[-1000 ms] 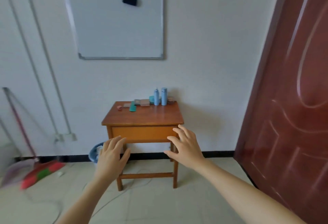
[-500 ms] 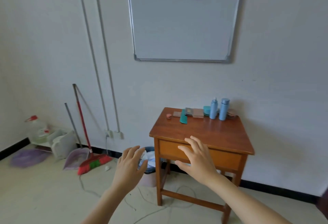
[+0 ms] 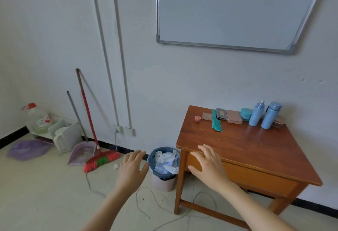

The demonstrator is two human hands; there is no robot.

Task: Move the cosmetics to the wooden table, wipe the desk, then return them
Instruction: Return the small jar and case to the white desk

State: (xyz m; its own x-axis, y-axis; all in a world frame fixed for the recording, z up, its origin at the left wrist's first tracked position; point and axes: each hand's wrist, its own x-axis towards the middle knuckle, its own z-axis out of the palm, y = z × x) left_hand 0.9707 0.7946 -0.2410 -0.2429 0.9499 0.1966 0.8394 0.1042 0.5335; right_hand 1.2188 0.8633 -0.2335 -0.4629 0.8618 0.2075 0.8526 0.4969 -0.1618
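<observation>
Grip spread and empty both sides, left hand (image 3: pixel 132 168) palm-down near bin (image 3: pixel 163 184), right hand (image 3: pixel 208 168) outstretched before wooden table (image 3: pixel 237 144) edge

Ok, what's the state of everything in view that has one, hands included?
left hand, open, empty
right hand, open, empty
pump bottle, upright on wooden table
capped bottle, upright, cap on
comb, lying flat
teal jar, lid on
bin, full of crumpled paper
broom, leaning on wall
plug, plugged in
</observation>
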